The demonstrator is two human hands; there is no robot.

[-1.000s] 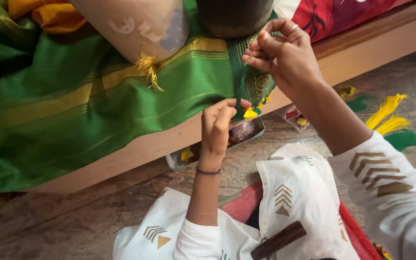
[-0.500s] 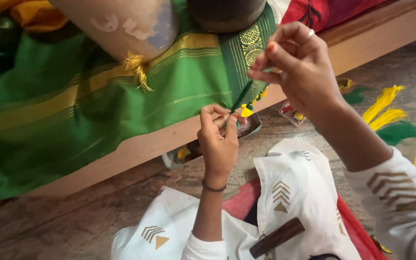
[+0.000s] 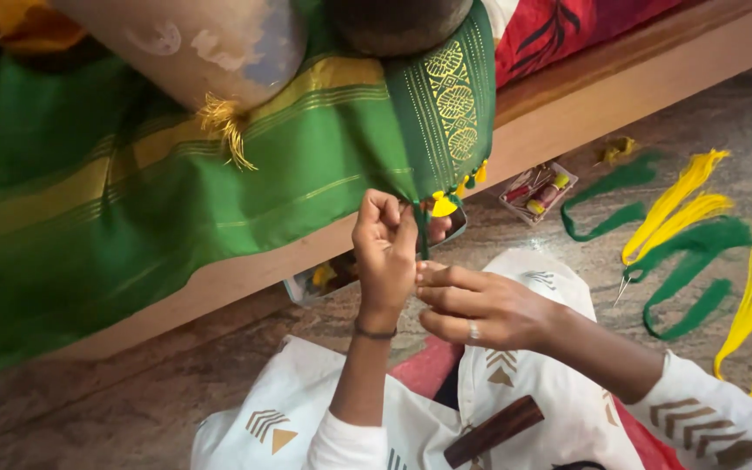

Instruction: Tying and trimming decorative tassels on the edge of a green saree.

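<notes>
A short green strand of thread [image 3: 423, 233] hangs from the corner of the green cloth [image 3: 306, 183], just below a small yellow tassel [image 3: 443, 205] on the cloth's edge. The strand looks light, limp and fine; it would likely slip or fray if held loosely, so the sensible place to take it is close to the cloth's edge, pinched between fingertips, with the free end kept taut.

The left hand [image 3: 385, 252] is curled nearly shut, its thumb and fingers pinching the strand right at the hem. The right hand [image 3: 480, 305] lies just beside and below it, touching it, fingers drawn together at the strand's lower end; whether it truly has hold of the thread I cannot tell, as the fingertips hide it. A ring shows on one finger, and a thin bangle on the left wrist.

The cloth itself is soft and drapes in folds over the edge of a wooden bed [image 3: 620, 104], with a gold-patterned border [image 3: 450, 96] and a row of small tassels along the corner. A pale bolster [image 3: 193, 43] rests on it, with a loose yellow tassel [image 3: 224, 126] beneath.

On the stone floor [image 3: 115, 409], a small open box of odds and ends [image 3: 537, 190] sits near the bed, and green thread bundles [image 3: 689, 270] and yellow thread bundles [image 3: 681, 200] lie spread well apart to the right.
</notes>
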